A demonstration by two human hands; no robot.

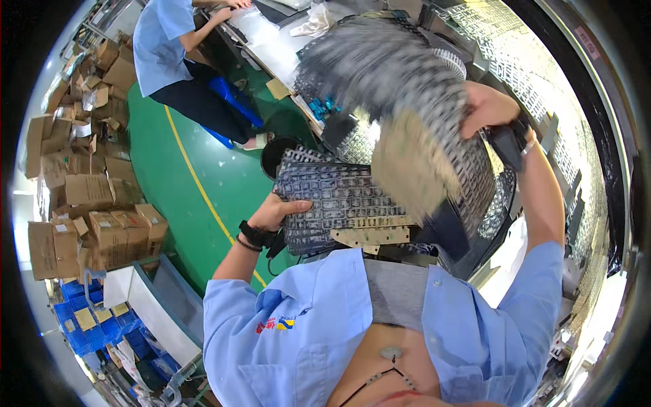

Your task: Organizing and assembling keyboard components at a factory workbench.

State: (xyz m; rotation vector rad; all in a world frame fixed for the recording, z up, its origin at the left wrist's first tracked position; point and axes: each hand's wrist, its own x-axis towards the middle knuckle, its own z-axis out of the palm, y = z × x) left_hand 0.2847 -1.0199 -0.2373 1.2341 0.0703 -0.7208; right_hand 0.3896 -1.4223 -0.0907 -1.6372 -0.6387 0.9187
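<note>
Black grid-patterned sheets (332, 190) sit before the person's chest, the left hand (277, 211) closed on their edge, thumb on top; the right hand (489, 110), fingers curled, grips a motion-blurred patterned sheet (473, 166) just to their right.

A factory workshop: green floor (152, 169) with yellow line (198, 183), piled cardboard boxes (88, 190), blue bins (85, 322), workbench (279, 62).

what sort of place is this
Probably a factory or workshop: piled cardboard boxes flank a green floor marked with a yellow line, and a co-worker in light blue is at a workbench.
</note>
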